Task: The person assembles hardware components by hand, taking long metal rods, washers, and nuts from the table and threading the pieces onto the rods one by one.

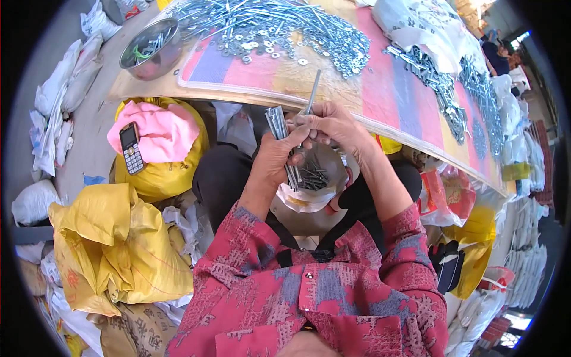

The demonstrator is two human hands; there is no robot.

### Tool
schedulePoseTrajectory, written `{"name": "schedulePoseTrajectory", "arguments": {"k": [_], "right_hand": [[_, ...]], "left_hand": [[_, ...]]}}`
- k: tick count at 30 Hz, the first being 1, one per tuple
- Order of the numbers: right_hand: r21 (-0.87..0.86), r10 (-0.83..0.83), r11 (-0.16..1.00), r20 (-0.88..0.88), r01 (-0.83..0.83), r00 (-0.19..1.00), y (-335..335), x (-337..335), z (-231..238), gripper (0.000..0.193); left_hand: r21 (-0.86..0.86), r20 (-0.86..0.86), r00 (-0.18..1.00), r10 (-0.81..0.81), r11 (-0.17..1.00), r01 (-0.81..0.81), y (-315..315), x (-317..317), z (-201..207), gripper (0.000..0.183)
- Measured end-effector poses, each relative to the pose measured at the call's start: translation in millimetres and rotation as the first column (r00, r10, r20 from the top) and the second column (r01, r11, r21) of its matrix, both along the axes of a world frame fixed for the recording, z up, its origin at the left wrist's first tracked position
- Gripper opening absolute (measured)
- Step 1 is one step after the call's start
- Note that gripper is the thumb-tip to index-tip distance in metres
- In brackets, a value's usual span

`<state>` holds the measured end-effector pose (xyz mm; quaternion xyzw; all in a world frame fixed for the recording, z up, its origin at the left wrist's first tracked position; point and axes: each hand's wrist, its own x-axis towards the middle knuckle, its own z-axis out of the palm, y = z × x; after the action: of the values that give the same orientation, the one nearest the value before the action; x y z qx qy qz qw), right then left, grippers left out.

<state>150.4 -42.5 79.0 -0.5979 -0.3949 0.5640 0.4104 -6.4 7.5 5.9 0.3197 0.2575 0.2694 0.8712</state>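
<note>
My left hand (275, 156) is closed around a bundle of silvery metal anchor bolts (276, 121), their ends sticking out above and below the fist. My right hand (340, 126) pinches one long thin bolt (314, 89), which points up toward the table edge. The fingertips of both hands meet around its lower part, so what sits there is partly hidden. Below the hands, between my knees, stands a container with a white plastic liner (300, 206), holding several dark metal bolts (314, 176).
Ahead, a striped-cloth table (380, 95) bears heaps of long bolts (238, 18), washers (303, 61) and smaller hardware. A steel bowl (156, 66) stands at its left. A keypad phone (131, 147) rests on a pink cloth (169, 132) over a yellow sack (193, 169). White sacks (520, 262) line the right.
</note>
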Motion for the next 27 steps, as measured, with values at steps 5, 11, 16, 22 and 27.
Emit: {"name": "schedulePoseTrajectory", "arguments": {"k": [5, 11, 16, 22, 27], "right_hand": [[0.336, -0.325, 0.926, 0.482, 0.171, 0.814, 63, 33, -14, 0.029], [0.446, -0.448, 0.893, 0.894, 0.061, 0.020, 109, 40, -51, 0.021], [0.504, -0.511, 0.857, 0.807, 0.107, 0.296, 96, 45, -47, 0.023], [0.333, -0.495, 0.832, 0.081, 0.444, 0.865, 40, 26, -34, 0.022], [0.281, -0.509, 0.809, -0.103, 0.516, 0.854, 31, 22, -32, 0.019]], "left_hand": [[-0.058, 0.084, 0.995, -0.053, 0.997, 0.057, 9, -15, 2, 0.029], [-0.009, 0.007, 0.999, -0.033, 0.999, 0.033, 10, -13, 6, 0.032], [0.052, -0.067, 0.998, 0.018, 0.999, -0.015, 9, -9, 6, 0.030], [0.136, -0.061, 0.993, -0.099, 0.985, 0.107, 1, -6, 12, 0.028], [0.075, -0.024, 0.996, -0.086, 0.993, 0.088, -4, 0, 8, 0.027]]}}
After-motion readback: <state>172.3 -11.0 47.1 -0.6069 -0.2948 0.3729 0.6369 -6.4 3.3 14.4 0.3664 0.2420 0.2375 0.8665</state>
